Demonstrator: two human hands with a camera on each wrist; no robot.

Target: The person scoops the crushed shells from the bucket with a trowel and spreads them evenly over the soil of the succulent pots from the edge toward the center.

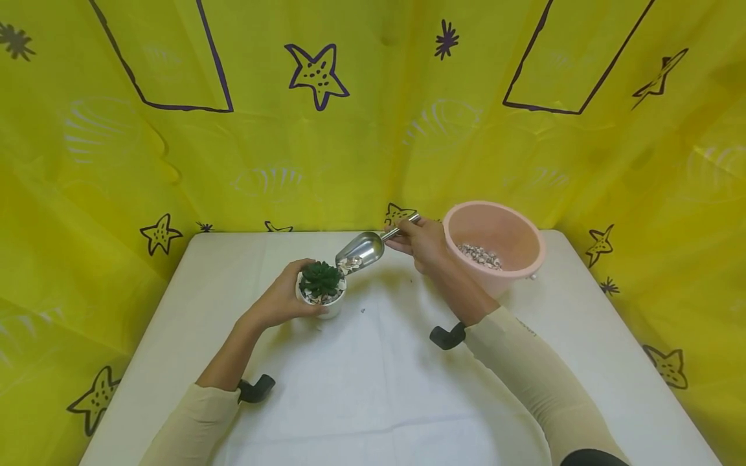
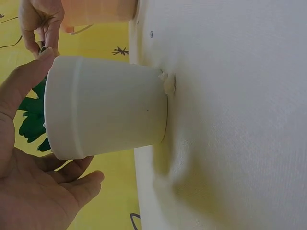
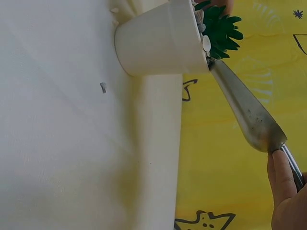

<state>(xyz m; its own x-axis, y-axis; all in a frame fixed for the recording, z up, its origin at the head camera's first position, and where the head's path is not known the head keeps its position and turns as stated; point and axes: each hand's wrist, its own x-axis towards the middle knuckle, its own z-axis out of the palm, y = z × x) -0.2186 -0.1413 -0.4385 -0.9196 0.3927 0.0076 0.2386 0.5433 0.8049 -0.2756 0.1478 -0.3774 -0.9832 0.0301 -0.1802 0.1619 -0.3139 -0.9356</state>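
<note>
A small white pot [image 2: 105, 108] stands on the table with a green succulent [image 1: 320, 279] in it and pale pebbles [image 3: 206, 43] around the plant. My left hand [image 1: 283, 296] holds the pot near its rim, thumb on one side and fingers on the other. With my right hand [image 1: 428, 244] I grip the handle of a metal scoop [image 1: 362, 248], tilted down toward the pot. In the right wrist view the scoop's tip is right at the rim. Some pebbles [image 1: 350, 264] lie in the scoop's mouth.
A pink bucket [image 1: 495, 275] with more pebbles [image 1: 480, 256] inside stands at the back right, close to my right forearm. A few stray bits [image 3: 103, 87] lie on the white-covered table [image 1: 361, 388]. A yellow patterned curtain [image 1: 373, 129] hangs behind.
</note>
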